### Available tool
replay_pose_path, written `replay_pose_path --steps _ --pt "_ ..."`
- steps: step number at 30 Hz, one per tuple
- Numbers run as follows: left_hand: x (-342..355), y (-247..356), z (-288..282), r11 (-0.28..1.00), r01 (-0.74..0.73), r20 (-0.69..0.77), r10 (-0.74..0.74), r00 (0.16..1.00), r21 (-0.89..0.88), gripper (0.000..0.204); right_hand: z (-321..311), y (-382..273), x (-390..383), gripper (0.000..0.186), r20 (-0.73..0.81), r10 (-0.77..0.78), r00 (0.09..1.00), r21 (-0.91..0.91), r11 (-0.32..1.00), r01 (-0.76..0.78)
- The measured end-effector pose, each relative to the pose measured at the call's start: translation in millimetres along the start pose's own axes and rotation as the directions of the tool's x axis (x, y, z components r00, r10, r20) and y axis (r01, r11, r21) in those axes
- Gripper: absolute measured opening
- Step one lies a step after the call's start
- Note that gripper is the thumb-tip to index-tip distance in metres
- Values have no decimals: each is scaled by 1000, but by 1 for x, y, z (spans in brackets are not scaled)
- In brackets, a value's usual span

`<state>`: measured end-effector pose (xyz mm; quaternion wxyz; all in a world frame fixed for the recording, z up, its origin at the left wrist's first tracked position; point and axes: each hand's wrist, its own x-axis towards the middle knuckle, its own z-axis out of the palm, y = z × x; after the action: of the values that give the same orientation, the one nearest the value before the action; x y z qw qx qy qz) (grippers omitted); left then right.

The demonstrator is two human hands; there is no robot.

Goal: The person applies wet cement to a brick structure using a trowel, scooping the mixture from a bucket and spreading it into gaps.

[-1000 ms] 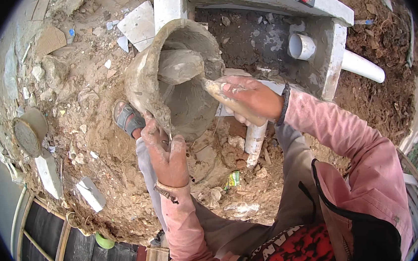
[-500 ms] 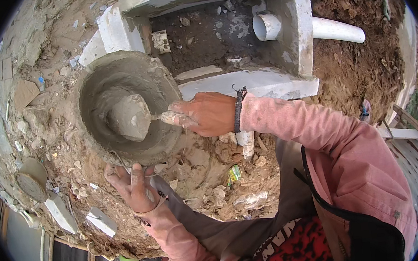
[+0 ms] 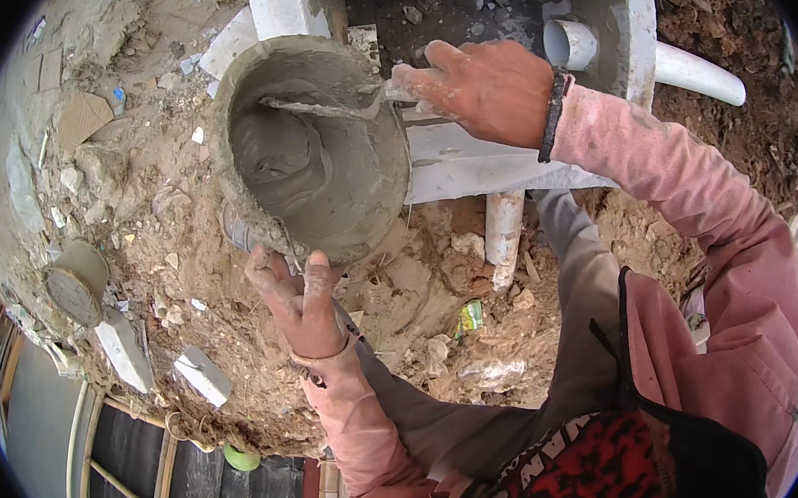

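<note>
My right hand [image 3: 489, 89] is closed around the handle of a trowel [image 3: 322, 110], whose mortar-smeared blade is seen nearly edge-on inside a bucket. The bucket [image 3: 232, 159] is caked with grey cement and stands tilted at the near left corner of a white block-walled pit [image 3: 505, 159]. Wet mortar [image 3: 287, 164] coats its inside, with a ridged mass at the bottom. At the bucket's near rim, my left hand [image 3: 301, 305] grips the edge with fingers and thumb; part of the fingers is hidden.
A white pipe [image 3: 702, 74] passes through the pit's right wall. Another pipe piece [image 3: 505, 240] juts out below the near wall. On the rubbly soil at left lie a small mortar-crusted container [image 3: 77, 282] and white blocks [image 3: 203, 377]. A green wrapper [image 3: 469, 317] lies between my legs.
The trowel has turned from flat and loaded with mortar to edge-on, and my right hand has moved up and right over the pit. The bucket looks more tilted; the whole view has shifted.
</note>
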<state>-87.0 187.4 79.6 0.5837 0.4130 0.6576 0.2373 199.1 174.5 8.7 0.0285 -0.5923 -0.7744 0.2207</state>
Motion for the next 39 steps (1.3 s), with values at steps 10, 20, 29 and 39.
replay_pose_path --steps 10,20,29,39 --pt "-6 -12 6 972 -153 92 138 986 176 58 14 -43 4 45 145 -372 917 2 927 376" --pt "-3 -2 -17 989 19 -65 -29 997 -144 65 93 -37 -23 46 24 -40 999 888 460 -3" --pt "4 8 -63 924 86 -142 -148 979 -372 73 74 -20 -81 43 -5 18 1000 961 277 0" --pt "15 8 -86 958 -120 -356 21 934 -259 71 96 63 -87 46 164 218 962 772 578 -263"
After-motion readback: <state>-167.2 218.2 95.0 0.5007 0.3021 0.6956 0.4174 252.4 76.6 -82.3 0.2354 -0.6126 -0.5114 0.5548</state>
